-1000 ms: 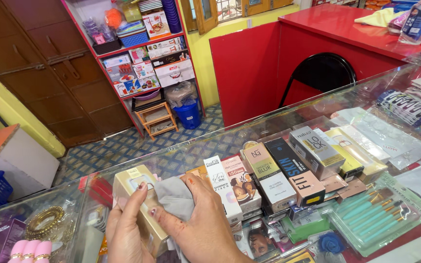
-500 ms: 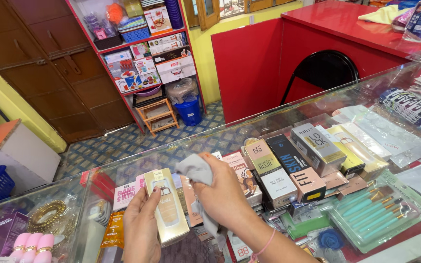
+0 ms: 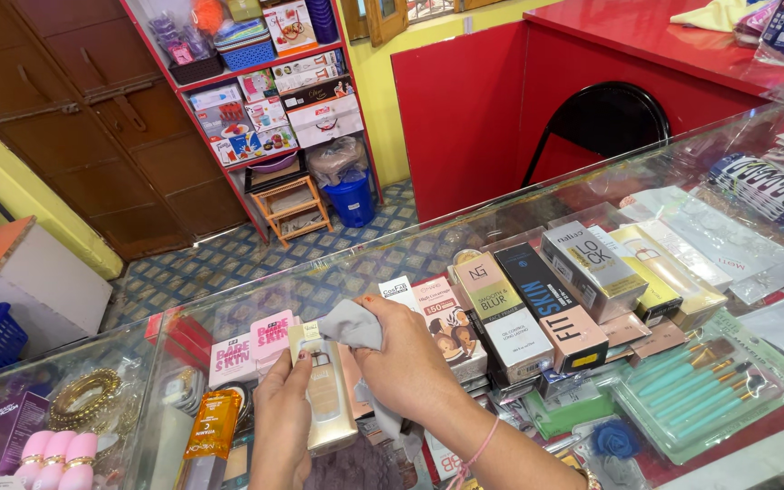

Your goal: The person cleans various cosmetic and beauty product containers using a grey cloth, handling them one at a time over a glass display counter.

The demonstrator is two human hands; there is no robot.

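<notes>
1. Over the glass tabletop [image 3: 646, 195] the left hand [image 3: 281, 426] wraps around the lower part of a gold cosmetic box [image 3: 324, 399], fingers curled on its side, thumb side hidden behind it.
2. The right hand [image 3: 408, 372] pinches a grey cloth [image 3: 352, 325] against the top of the gold cosmetic box; a tail of the cloth hangs below the palm.
3. The box sits in the air just above the glass, left of the row of boxed cosmetics [image 3: 537, 308] lying in the display case, and right of the pink boxes [image 3: 251, 349] under the glass.
4. Its long axis runs nearly upright in the view, top end tipped slightly away from the person toward the red shelf unit [image 3: 265, 109], windowed front facing the camera.
5. Risk, as I read it: the left grip is low on a tall, slick box, so pressure from the cloth at the top could lever it out of the fingers and drop it onto the glass.
6. Second risk: the dangling cloth tail could snag on the box's lower corner and drag it askew.
7. The teal brush set [image 3: 705, 386] lies well to the right of the box, under the glass and out of reach of any of this.
</notes>
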